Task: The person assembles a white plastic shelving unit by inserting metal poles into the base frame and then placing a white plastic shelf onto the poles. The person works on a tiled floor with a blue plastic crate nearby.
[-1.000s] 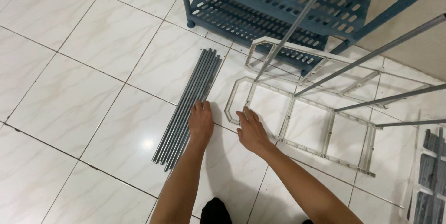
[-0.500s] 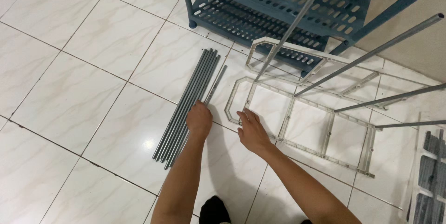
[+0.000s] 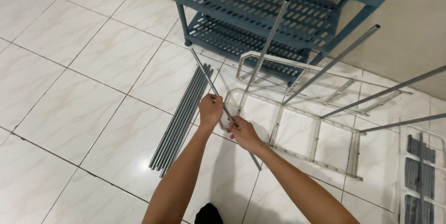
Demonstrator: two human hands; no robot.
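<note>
Both my hands grip one grey metal rod (image 3: 205,72) lifted off the floor, slanting from upper left to lower right. My left hand (image 3: 210,109) holds it higher up, my right hand (image 3: 241,131) just below. Its lower end sticks out past my right wrist. To the left, a bundle of several grey rods (image 3: 181,117) lies on the white tiles. Right of my hands lies a pale plastic frame (image 3: 317,125) with grey rods (image 3: 268,48) standing up out of it.
A blue slotted plastic shelf rack (image 3: 260,12) stands at the back against the wall. A second pale frame (image 3: 283,68) lies behind the first. A white panel with dark slats (image 3: 418,173) lies at the right edge. White tiled floor (image 3: 69,98) spreads to the left.
My left hand has picked one rod out of the bundle and lifted it. My right hand has left the frame and closed on the same rod. The view has tilted up.
</note>
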